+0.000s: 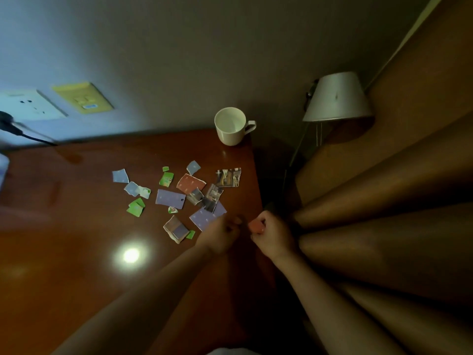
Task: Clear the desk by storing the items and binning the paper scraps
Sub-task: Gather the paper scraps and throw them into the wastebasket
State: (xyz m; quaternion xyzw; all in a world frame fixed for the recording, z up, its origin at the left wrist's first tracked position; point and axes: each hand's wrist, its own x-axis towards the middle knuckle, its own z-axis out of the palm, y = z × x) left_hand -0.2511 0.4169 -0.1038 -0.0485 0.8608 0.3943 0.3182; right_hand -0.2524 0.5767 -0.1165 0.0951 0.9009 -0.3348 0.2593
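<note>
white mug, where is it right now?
Head view: the white ceramic mug stands upright at the far right corner of the reddish-brown wooden desk, beyond the scattered torn paper scraps and left of the white lampshade.

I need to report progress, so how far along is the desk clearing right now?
Barely begun: nothing looks stored or binned. In hand: the right hand pinches an orange scrap, with the left hand close beside it. Left: many paper scraps and the white mug sit on the desk.
</note>
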